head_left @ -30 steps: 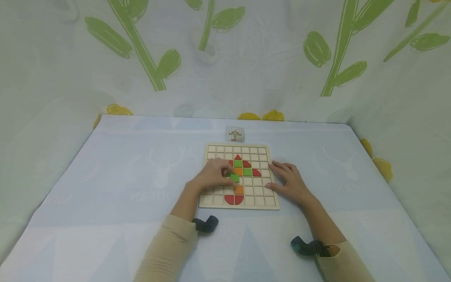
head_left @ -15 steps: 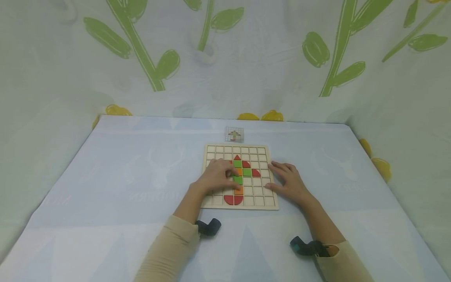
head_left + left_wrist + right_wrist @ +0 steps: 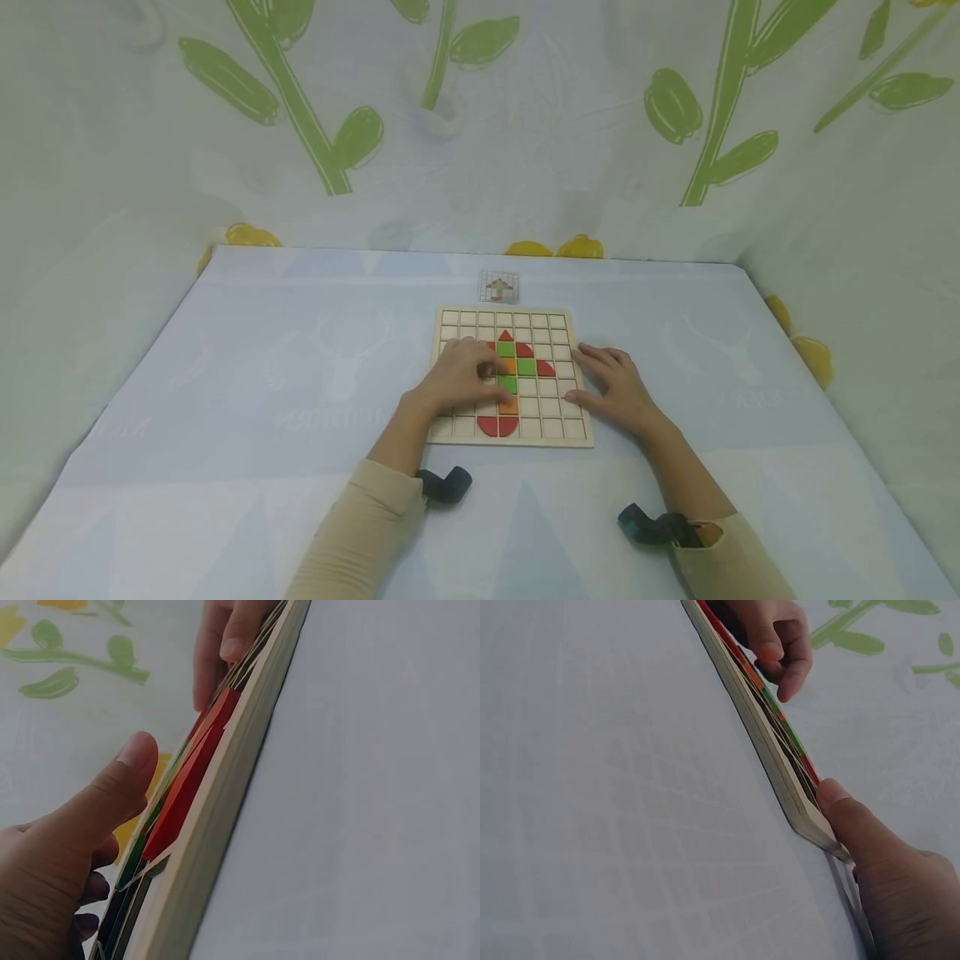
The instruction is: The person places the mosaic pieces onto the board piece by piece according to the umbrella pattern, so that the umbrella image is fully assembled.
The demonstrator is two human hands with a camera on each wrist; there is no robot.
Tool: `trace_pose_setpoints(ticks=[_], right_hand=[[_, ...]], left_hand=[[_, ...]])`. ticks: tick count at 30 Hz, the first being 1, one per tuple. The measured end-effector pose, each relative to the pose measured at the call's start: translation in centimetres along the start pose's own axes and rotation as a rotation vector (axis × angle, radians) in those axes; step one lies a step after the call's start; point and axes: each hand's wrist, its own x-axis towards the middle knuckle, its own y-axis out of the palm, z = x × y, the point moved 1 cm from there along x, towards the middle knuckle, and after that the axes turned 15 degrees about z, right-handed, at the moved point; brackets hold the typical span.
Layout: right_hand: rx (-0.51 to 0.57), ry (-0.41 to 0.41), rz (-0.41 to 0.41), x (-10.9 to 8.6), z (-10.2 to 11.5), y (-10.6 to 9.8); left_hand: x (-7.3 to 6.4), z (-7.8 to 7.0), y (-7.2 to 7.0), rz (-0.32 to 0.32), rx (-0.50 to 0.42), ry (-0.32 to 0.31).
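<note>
A pale wooden grid board (image 3: 552,407) lies flat in front of me, with several coloured tiles set in its squares. My left hand (image 3: 459,375) is over the left half of the board, thumb and fingers apart with nothing between them. Its fingertips are right at a green square tile (image 3: 507,384) and an orange square tile (image 3: 507,407). Two red rounded tiles (image 3: 184,791) sit in the near row, one beside the other. At the board's right edge rests my right hand (image 3: 618,387), fingers extended, its thumb (image 3: 836,796) on the rim.
A small picture card (image 3: 498,286) with a gridded tree-like pattern lies just beyond the board. Black wrist mounts (image 3: 446,485) stick out from both sleeves. A white curtain (image 3: 570,125) with green leaves closes off the back of the table.
A second ago my left hand pinched the green square tile, tilted above its cell. That tile now lies flat in the grid, and the left fingers have loosened. My right hand has stayed still.
</note>
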Motion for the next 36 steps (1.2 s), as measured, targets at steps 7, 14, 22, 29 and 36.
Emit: trace_pose_setpoints(ticks=[7, 14, 22, 29, 36], right_hand=[[-0.007, 0.001, -0.005, 0.05, -0.08, 0.07], [-0.003, -0.006, -0.012, 0.06, -0.02, 0.07], [-0.005, 0.002, -0.004, 0.05, -0.08, 0.07], [-0.008, 0.005, 0.002, 0.02, -0.12, -0.03], [-0.003, 0.008, 0.013, 0.11, 0.08, -0.17]], left_hand=[[-0.31, -0.05, -0.2, -0.037, 0.0, -0.003], [-0.22, 0.09, -0.11, -0.029, 0.03, -0.009], [-0.12, 0.07, 0.01, -0.02, 0.033, -0.023], [-0.14, -0.09, -0.11, -0.053, 0.01, -0.018], [-0.9, 0.07, -0.44, -0.105, -0.008, -0.042]])
